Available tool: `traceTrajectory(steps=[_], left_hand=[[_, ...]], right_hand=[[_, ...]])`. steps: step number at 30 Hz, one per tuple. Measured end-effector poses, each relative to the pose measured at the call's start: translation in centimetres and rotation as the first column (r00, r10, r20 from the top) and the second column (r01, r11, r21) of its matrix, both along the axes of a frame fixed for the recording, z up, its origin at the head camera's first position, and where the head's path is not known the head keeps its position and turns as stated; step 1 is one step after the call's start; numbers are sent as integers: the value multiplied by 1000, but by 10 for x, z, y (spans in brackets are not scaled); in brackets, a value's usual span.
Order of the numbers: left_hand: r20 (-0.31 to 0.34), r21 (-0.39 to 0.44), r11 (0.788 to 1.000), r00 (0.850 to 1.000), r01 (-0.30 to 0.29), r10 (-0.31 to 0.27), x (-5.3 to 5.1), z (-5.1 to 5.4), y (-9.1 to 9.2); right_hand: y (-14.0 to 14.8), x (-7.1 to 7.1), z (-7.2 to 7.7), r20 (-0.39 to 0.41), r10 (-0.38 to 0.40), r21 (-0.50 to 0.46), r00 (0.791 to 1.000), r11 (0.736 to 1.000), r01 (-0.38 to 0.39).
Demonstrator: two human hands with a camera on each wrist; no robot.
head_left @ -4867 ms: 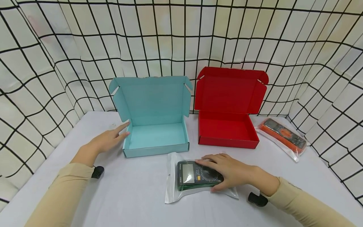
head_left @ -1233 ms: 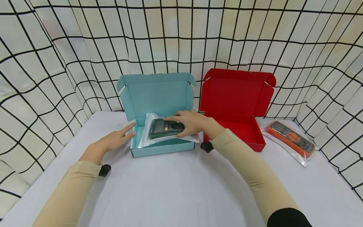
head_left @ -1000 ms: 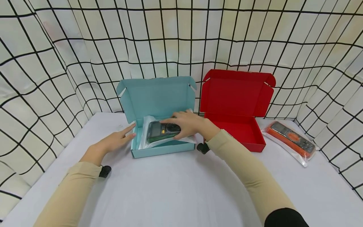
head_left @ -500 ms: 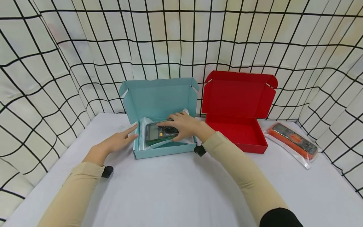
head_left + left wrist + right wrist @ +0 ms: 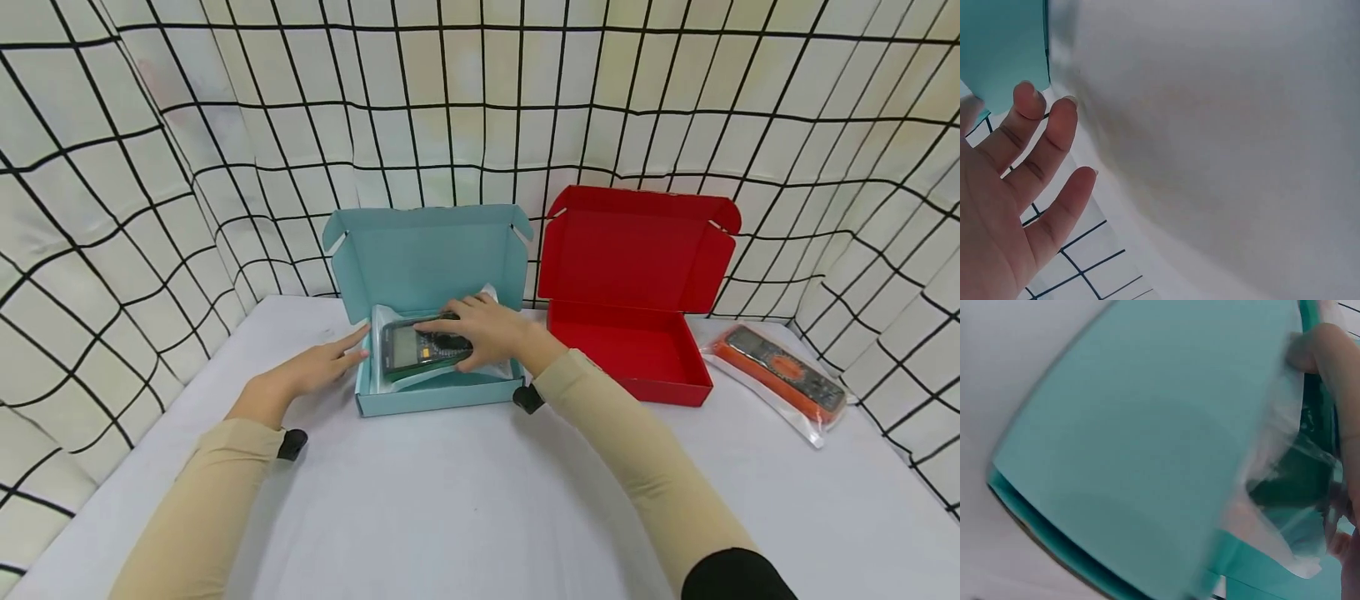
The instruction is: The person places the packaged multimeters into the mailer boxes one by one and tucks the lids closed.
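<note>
In the head view, a dark multimeter with a green edge [image 5: 408, 350], in a clear plastic bag, lies inside the open light-blue box [image 5: 442, 402]. My right hand [image 5: 495, 333] grips its right part from above, thumb on the near side. In the right wrist view, the thumb presses near the green casing [image 5: 1297, 478], behind the blue box wall [image 5: 1141, 431]. My left hand [image 5: 318, 367] is at the box's left wall with extended fingers. The left wrist view has those fingers loosely spread, beside a blue box panel [image 5: 1004, 50].
An open red box [image 5: 630, 342] stands right of the blue one, lid upright. An orange multimeter [image 5: 780, 371] in a plastic bag lies at the far right of the white table [image 5: 442, 500]. A black grid on white cloth [image 5: 480, 108] encloses the back and sides.
My right hand has carried the bagged green-edged multimeter from the table up into the blue box and lowered it there. My left hand has stayed at the box's left side.
</note>
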State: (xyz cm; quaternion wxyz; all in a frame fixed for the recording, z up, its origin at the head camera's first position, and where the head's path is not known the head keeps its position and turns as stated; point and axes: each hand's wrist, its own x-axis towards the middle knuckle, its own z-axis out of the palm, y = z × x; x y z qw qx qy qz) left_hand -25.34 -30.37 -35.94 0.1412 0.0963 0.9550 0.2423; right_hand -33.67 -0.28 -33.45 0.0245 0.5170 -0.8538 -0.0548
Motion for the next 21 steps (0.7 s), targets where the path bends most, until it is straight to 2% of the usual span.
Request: traceTrajectory(steps=[7, 11, 17, 21], left_hand=[[-6, 9, 1000, 1000, 16, -16, -2, -6, 0], [-18, 0, 1000, 1000, 16, -16, -2, -6, 2], [-30, 1, 1000, 999, 12, -12, -7, -3, 4], [-20, -4, 1000, 1000, -12, 12, -10, -2, 4]], right_hand=[[5, -5, -21, 99, -35, -17, 994, 999, 36], [10, -8, -29, 137, -63, -11, 989, 998, 65], [9, -5, -32, 188, -113, 4, 976, 993, 114], [3, -2, -31, 241, -170, 34, 956, 985, 167]])
